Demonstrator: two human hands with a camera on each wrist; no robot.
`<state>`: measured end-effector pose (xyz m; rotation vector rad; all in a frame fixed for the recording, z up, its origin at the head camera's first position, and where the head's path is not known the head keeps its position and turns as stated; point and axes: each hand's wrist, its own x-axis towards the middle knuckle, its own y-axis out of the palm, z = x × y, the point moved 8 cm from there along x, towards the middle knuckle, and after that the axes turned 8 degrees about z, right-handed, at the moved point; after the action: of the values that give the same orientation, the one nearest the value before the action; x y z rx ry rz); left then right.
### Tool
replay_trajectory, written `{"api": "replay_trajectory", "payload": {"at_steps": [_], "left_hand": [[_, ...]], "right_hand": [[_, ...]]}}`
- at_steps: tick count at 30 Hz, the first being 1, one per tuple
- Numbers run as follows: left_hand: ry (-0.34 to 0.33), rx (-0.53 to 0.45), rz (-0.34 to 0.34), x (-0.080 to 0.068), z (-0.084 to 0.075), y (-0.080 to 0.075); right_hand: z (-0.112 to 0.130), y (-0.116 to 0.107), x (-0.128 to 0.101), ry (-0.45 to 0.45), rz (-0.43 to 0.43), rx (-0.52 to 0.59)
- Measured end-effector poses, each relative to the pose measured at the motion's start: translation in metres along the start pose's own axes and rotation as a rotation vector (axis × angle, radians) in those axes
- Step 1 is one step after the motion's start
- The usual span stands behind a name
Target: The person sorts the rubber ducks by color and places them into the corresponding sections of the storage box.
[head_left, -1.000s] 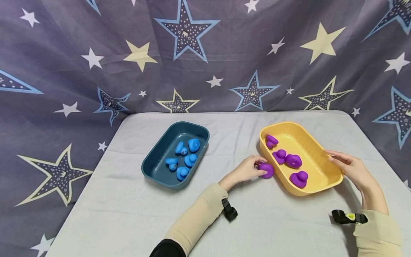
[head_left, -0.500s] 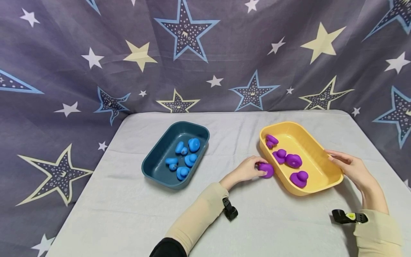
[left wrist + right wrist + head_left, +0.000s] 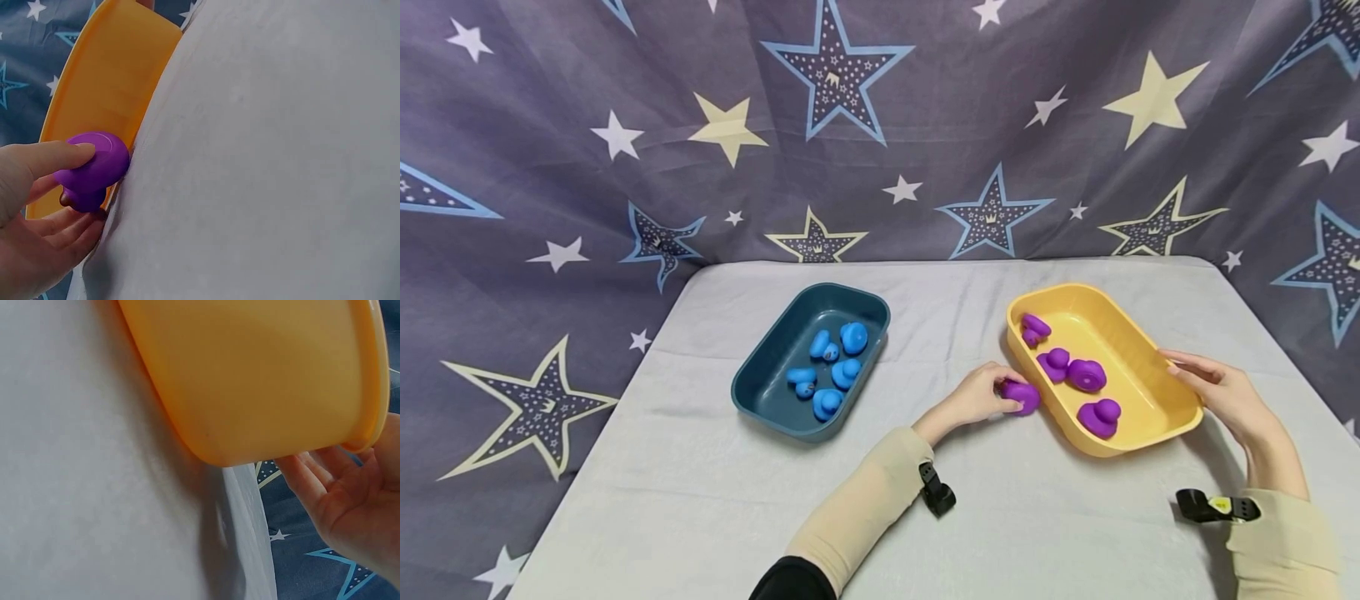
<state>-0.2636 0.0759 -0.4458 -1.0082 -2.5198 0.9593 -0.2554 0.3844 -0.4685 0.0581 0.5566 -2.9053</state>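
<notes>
Between thumb and fingers, my left hand (image 3: 977,396) pinches a purple rubber duck (image 3: 1021,398) just outside the yellow bin (image 3: 1138,371). The left wrist view shows this duck (image 3: 100,164) tipped, its head downward, the thumb pressing on its body and the bin's outer wall behind it. Several more purple ducks (image 3: 1098,418) lie inside the yellow bin along its left side. My right hand (image 3: 1221,396) holds the bin's right rim; in the right wrist view its fingers (image 3: 306,478) lie at the outer wall (image 3: 250,381), with the thumb hidden behind the rim.
A dark teal bin (image 3: 775,408) holding several blue rubber ducks (image 3: 827,404) stands to the left on the pale cloth-covered table (image 3: 1037,517). A star-patterned curtain (image 3: 925,100) hangs behind and beside the table. Black cameras (image 3: 936,490) are strapped to both wrists.
</notes>
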Motion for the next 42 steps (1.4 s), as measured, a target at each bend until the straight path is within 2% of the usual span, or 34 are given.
{"api": "replay_trajectory", "payload": {"at_steps": [4,10,19,28,31,38,42], "left_hand": [[-0.011,-0.044,-0.032,-0.003,0.003,-0.001],[-0.034,-0.082,-0.065,-0.008,0.001,-0.006],[-0.014,-0.207,-0.097,-0.013,-0.007,-0.015],[0.003,-0.220,-0.120,-0.016,-0.018,-0.024],[0.015,-0.229,-0.129,-0.016,-0.021,-0.027],[0.065,-0.202,-0.149,-0.017,-0.032,-0.032],[0.085,-0.187,-0.150,-0.016,-0.039,-0.034]], "right_hand": [[0.001,0.001,0.000,-0.011,0.028,-0.018],[0.009,0.003,-0.003,-0.007,0.022,-0.040],[0.033,0.012,-0.010,-0.004,0.027,0.010],[0.049,0.017,-0.016,-0.005,0.026,0.011],[0.044,0.015,-0.014,-0.015,0.030,0.008],[0.001,0.000,-0.001,0.033,-0.018,-0.039],[-0.005,-0.003,0.001,0.026,-0.010,-0.026]]}}
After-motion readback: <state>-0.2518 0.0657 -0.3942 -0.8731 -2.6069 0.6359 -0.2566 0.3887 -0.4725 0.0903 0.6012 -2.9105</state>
